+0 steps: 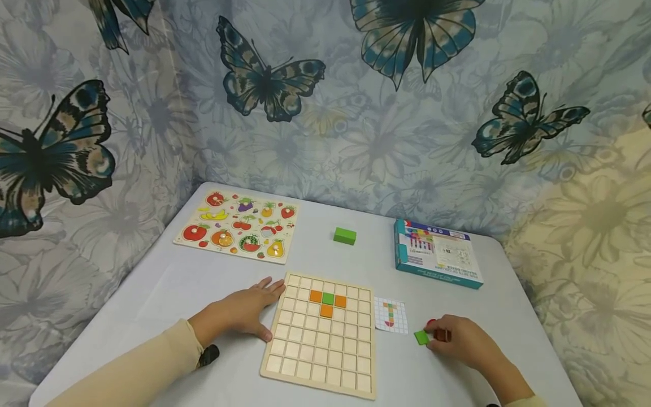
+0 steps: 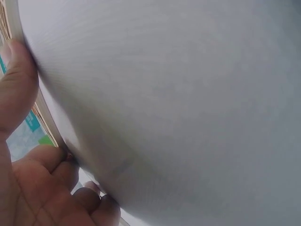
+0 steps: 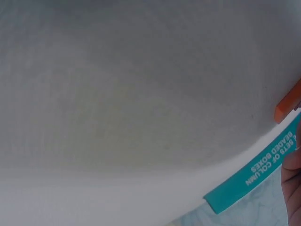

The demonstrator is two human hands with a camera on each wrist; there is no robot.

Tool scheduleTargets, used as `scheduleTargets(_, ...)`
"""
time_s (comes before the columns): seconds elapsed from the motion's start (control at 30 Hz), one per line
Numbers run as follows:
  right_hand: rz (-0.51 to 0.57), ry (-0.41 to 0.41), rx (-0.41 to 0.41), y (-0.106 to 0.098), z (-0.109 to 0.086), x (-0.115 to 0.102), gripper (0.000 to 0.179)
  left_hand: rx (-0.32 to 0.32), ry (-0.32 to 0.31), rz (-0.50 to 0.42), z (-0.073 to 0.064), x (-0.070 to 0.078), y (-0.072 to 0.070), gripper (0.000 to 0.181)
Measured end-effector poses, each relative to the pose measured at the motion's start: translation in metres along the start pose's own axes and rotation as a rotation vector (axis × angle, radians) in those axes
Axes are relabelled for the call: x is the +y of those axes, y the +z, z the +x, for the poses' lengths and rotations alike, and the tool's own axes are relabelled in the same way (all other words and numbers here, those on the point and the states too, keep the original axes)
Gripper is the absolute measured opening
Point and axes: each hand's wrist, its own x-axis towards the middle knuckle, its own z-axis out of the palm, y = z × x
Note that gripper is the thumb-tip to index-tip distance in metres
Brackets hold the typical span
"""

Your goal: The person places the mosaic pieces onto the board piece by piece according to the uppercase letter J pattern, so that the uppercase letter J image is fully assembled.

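Observation:
My left hand (image 1: 249, 308) rests on the table with spread fingers. Its thumb and fingertips touch the left edge of a wooden grid board (image 1: 317, 383). Set in the grid are a green square tile (image 1: 328, 298) and several orange tiles (image 1: 326, 311) around it. My right hand (image 1: 465, 342) is low over the table, right of the board. Between its thumb and index finger it pinches a loose green tile (image 1: 421, 337) by the near side. A red piece (image 1: 431, 321) and an orange piece (image 3: 287, 104) lie by that hand, partly hidden by the fingers.
A pattern card (image 1: 390, 315) lies against the board's right side. Behind stand a green block (image 1: 344, 236) and a teal-edged box (image 1: 438, 253). A fruit puzzle board (image 1: 236, 226) lies at the back left. A patterned wall borders the table's far edge.

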Motion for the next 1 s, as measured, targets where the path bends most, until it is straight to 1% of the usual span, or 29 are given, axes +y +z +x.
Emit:
scheduleTargets(0.13,0.006,-0.041,-0.003,0.000,0.002,0.001,0.031,0.000,0.004,-0.006,-0.001,0.000,0.000,0.114)
scheduleTargets(0.23,0.012,-0.029,0.008,-0.002,0.003,-0.004,0.026,-0.003,0.015,-0.018,-0.002,0.001,-0.002,0.113)
scheduleTargets(0.3,0.017,-0.020,0.033,-0.002,0.006,-0.014,0.024,-0.005,0.020,-0.019,-0.003,0.001,-0.002,0.113)
scheduleTargets(0.37,0.015,-0.031,0.069,-0.001,0.010,-0.029,0.023,-0.002,0.019,-0.020,-0.003,0.002,-0.002,0.113)
scheduleTargets(0.4,0.004,-0.051,0.090,0.000,0.013,-0.039,0.022,-0.003,0.015,-0.015,-0.002,0.001,-0.002,0.113)
scheduleTargets(0.5,-0.048,-0.132,0.155,0.008,0.024,-0.075,0.021,0.006,0.011,-0.005,-0.001,0.000,0.000,0.113)
scheduleTargets(0.57,-0.072,-0.205,0.176,0.015,0.032,-0.100,0.022,0.011,0.011,0.008,-0.001,-0.001,0.002,0.114)
scheduleTargets(0.63,-0.067,-0.290,0.166,0.023,0.037,-0.124,0.023,0.014,0.014,0.007,0.000,-0.001,0.003,0.114)
scheduleTargets(0.73,-0.041,-0.417,0.118,0.033,0.043,-0.152,0.022,0.015,0.013,0.002,0.000,0.000,0.004,0.114)
scheduleTargets(0.77,-0.035,-0.447,0.104,0.036,0.045,-0.159,0.022,0.015,0.013,0.000,0.000,0.000,0.005,0.114)
scheduleTargets(0.83,-0.030,-0.470,0.079,0.042,0.047,-0.169,0.023,0.016,0.012,0.002,0.001,0.000,0.004,0.114)
scheduleTargets(1.0,-0.052,-0.472,0.064,0.052,0.053,-0.179,0.026,0.017,-0.004,0.023,0.001,-0.001,0.004,0.114)
